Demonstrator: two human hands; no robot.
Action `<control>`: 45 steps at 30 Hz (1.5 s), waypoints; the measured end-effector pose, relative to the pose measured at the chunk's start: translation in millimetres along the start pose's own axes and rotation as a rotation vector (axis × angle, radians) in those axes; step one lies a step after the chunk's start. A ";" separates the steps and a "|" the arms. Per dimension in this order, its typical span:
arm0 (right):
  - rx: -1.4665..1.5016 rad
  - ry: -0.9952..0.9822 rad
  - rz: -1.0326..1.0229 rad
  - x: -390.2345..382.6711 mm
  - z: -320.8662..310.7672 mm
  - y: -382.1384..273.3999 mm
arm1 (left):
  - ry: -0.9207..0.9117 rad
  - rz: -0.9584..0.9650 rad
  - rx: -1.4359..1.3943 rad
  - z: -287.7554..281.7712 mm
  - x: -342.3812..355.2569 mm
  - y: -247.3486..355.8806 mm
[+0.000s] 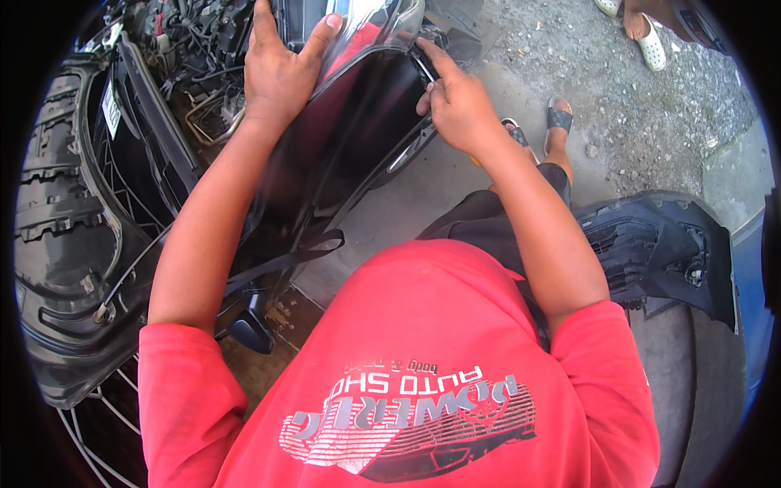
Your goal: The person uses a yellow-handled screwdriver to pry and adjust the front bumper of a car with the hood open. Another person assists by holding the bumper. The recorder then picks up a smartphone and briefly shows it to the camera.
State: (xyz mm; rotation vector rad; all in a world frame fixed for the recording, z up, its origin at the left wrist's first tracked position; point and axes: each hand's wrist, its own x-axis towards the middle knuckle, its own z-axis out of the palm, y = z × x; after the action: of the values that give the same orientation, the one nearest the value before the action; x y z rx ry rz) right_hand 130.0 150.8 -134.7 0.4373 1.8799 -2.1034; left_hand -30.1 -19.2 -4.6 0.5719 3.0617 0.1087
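My left hand (pixel 281 73) grips the clear-lensed headlight (pixel 358 24) at the top middle, its thumb along the lens and its upper fingertips cut off by the rim. My right hand (pixel 455 102) is at the seam right of the lens, index finger stretched along it, thumb and other fingers bent onto the edge of the glossy black fender (pixel 333 138). A narrow silver strip shows by those fingers. The open engine bay (pixel 195 41), with hoses and wires, lies left of my left hand.
A black plastic liner panel (pixel 61 228) runs down the left, near a side mirror (pixel 252 325) and dark strap (pixel 301 256). A detached black bumper part (pixel 651 252) lies right. Two other people's sandaled feet (pixel 560 118) (pixel 651 45) stand on concrete and gravel (pixel 537 57).
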 end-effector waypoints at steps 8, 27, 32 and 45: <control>-0.072 0.087 -0.029 9.7 8.1 9.2 | -0.014 -0.015 -0.005 -1.5 0.8 6.0; 0.272 0.227 0.165 16.6 -37.9 -0.9 | -0.007 -0.018 0.002 -0.4 0.3 3.5; 0.028 0.162 0.019 4.7 -18.5 1.8 | 0.010 0.007 0.000 2.3 1.4 -2.4; -0.366 0.298 -0.086 -1.9 14.1 1.2 | 0.014 0.013 0.012 1.6 1.0 0.5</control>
State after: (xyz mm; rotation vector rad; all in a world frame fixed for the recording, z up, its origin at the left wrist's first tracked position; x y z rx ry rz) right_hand 131.7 136.7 -133.6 0.6172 2.4310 -1.7598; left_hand -30.8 -18.3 -6.1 0.5945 3.0744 0.0955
